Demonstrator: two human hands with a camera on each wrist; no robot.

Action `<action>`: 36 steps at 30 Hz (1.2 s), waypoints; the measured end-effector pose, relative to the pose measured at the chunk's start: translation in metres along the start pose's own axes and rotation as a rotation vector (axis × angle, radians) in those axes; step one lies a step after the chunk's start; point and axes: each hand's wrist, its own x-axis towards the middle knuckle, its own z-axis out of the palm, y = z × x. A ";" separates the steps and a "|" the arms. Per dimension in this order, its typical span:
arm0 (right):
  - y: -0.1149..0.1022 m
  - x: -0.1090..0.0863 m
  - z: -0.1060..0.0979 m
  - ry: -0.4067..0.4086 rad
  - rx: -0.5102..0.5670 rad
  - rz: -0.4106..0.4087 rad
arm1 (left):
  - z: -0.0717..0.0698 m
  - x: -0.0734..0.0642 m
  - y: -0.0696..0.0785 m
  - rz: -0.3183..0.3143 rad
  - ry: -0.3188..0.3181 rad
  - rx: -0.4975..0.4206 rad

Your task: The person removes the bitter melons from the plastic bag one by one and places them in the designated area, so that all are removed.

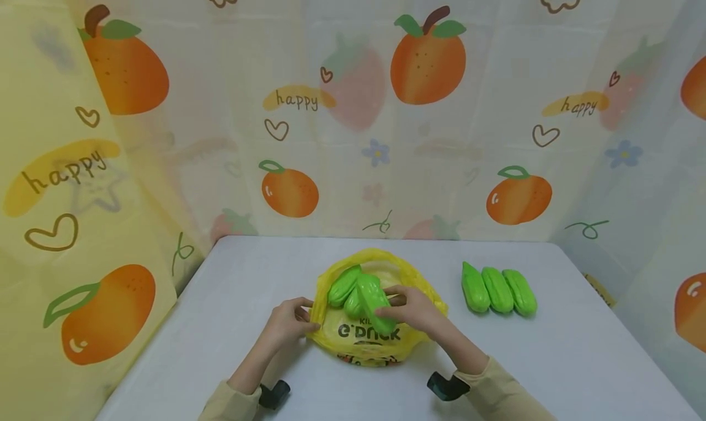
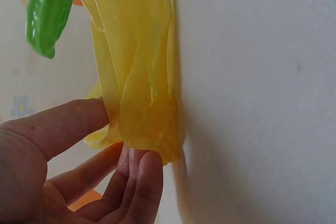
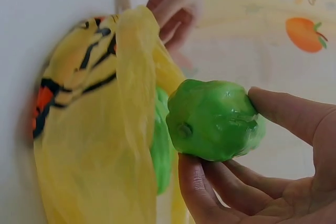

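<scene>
A yellow plastic bag with dark lettering lies mouth-up on the white table. My left hand pinches its left edge; in the left wrist view, thumb and fingers are on either side of the yellow film. My right hand holds a glossy, ridged green toy bitter melon over the bag's mouth. The right wrist view shows its stem end between thumb and fingers. Two more green bitter melons show inside the bag, partly hidden behind the held one.
To the right of the bag, three similar green bitter melons lie side by side on the white table. Fruit-printed curtains hang behind the table and along both sides. Dark wrist cameras sit at the sleeves.
</scene>
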 end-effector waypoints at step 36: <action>0.034 -0.020 -0.068 -0.069 0.184 0.045 | 0.000 0.000 0.002 -0.004 -0.008 -0.002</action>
